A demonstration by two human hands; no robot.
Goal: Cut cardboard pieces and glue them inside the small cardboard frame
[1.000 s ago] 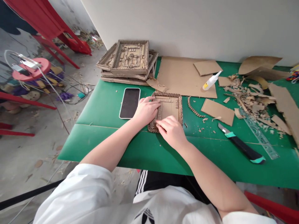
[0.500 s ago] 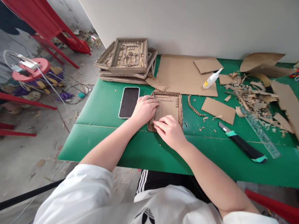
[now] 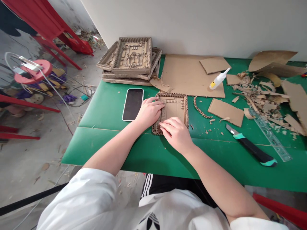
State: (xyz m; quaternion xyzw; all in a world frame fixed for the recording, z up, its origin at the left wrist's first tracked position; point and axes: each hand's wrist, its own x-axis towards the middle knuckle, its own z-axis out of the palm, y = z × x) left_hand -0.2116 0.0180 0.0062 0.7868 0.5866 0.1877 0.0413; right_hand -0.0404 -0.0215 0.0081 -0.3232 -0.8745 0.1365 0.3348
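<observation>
A small cardboard tray (image 3: 175,110) with corrugated walls lies on the green table in front of me. Strips of ridged cardboard (image 3: 171,101) line the inside of its far and left sides. My left hand (image 3: 150,111) is bent over the tray's left wall, gripping it, its fingertips inside. Close to the near left corner, my right hand (image 3: 176,132) has its thumb and fingers pinched together low over the floor of the tray. Whatever lies between those fingertips is too small to make out.
A phone (image 3: 133,104) lies left of the tray, below stacked cardboard trays (image 3: 134,59). A glue bottle (image 3: 219,80) stands tilted near a cardboard sheet (image 3: 184,70). Rightward are a corrugated strip (image 3: 200,108), a cardboard piece (image 3: 225,111), a utility knife (image 3: 251,147), a ruler (image 3: 272,135) and scraps (image 3: 263,99).
My right fingertips have shifted slightly up and to the right inside the tray. My left hand stays on the left wall. The view has moved a little.
</observation>
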